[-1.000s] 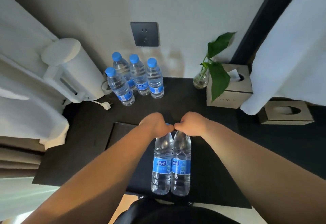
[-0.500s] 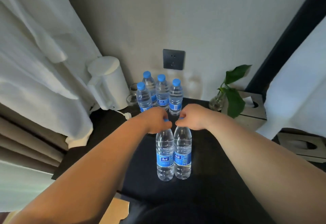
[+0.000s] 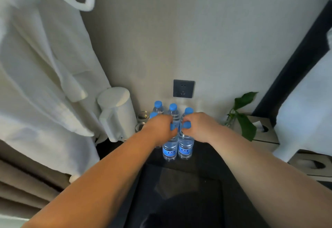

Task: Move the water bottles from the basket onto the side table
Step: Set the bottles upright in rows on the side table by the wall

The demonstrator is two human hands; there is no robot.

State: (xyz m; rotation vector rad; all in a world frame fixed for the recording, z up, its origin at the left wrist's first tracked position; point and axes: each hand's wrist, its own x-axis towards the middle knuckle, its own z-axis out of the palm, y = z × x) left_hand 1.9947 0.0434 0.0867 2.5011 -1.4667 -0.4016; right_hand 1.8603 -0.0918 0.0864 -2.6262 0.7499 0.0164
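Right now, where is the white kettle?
In the head view the white kettle stands at the left back of the dark side table, beside the hanging robe, left of the water bottles.

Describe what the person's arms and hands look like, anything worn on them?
Both forearms are bare right up to the frame edge: no sleeves, gloves, watch or bracelets show. The left hand and right hand carry no rings that can be made out, though the fingers are partly hidden and slightly blurred.
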